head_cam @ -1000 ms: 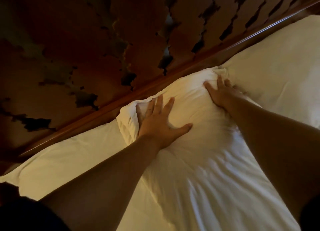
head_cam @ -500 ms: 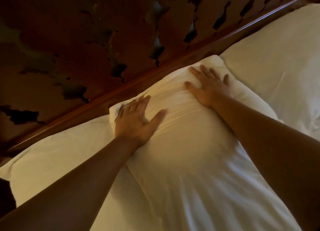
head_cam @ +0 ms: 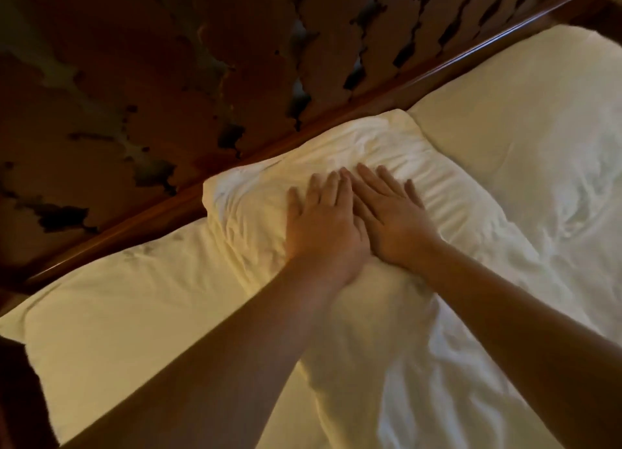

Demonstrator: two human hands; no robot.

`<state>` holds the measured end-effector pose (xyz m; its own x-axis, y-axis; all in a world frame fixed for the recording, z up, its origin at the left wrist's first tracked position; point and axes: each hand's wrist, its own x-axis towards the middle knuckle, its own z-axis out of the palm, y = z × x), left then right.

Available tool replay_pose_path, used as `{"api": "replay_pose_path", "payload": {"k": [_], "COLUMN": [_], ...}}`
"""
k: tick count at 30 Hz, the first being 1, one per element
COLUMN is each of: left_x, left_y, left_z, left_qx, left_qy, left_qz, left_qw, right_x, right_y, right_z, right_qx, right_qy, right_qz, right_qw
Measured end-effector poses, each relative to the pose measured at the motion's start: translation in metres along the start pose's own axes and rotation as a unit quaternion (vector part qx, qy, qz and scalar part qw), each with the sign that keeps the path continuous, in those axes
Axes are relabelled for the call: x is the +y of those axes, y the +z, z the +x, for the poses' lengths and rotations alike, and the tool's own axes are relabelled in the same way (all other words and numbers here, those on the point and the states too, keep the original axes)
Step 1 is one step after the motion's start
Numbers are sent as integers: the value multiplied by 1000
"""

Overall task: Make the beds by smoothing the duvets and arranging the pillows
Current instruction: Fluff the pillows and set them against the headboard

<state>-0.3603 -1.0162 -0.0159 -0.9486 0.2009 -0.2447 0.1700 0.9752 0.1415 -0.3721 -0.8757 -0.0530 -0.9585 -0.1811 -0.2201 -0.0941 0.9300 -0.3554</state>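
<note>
A white pillow [head_cam: 397,314] lies lengthwise in the middle, its far end against the wooden headboard rail. It rests on top of two other white pillows, one at the left [head_cam: 134,307] and one at the right [head_cam: 525,139]. My left hand [head_cam: 323,226] and my right hand [head_cam: 390,219] press flat on the upper part of the middle pillow, side by side, fingers straight and pointing toward the headboard. The index fingers touch. The fabric is creased around both hands.
A dark carved wooden headboard [head_cam: 235,61] with cut-out openings fills the upper left. Its polished lower rail [head_cam: 269,145] runs diagonally behind the pillows. A dark shape [head_cam: 16,398] sits at the lower left corner.
Both hands slid inward from the pillow's far corners and now meet at its middle. The view shifted slightly, showing more of the right pillow.
</note>
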Motion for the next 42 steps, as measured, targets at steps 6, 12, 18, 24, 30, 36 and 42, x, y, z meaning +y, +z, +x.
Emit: {"api": "replay_pose_path", "payload": {"k": [6,12,18,24,30,36,42], "left_x": [-45,-48,69,-5,-29,58,9], "left_y": [51,53,7,65,67,39,89], "left_z": [9,37,29,-30,-25,-55,-104], "left_qx": [52,-50,-71,65,68,-12,65], "left_qy": [50,-42,-20,139,109,97,326], "left_qz": [-25,56,39,57,61,49,125], "left_qw": [997,996,997,986,990,994,935], "right_x": [112,172,64,76,163,74,-22], "right_y": [2,12,4,43,46,22,134], "right_z": [18,28,-15,-63,-70,-108,-195], "right_qx": [41,-67,5,75,-40,36,103], "right_qy": [80,287,172,194,364,321,240], "right_qz": [-44,9,39,6,-60,-15,-25], "right_qw": [995,955,984,978,929,946,965]}}
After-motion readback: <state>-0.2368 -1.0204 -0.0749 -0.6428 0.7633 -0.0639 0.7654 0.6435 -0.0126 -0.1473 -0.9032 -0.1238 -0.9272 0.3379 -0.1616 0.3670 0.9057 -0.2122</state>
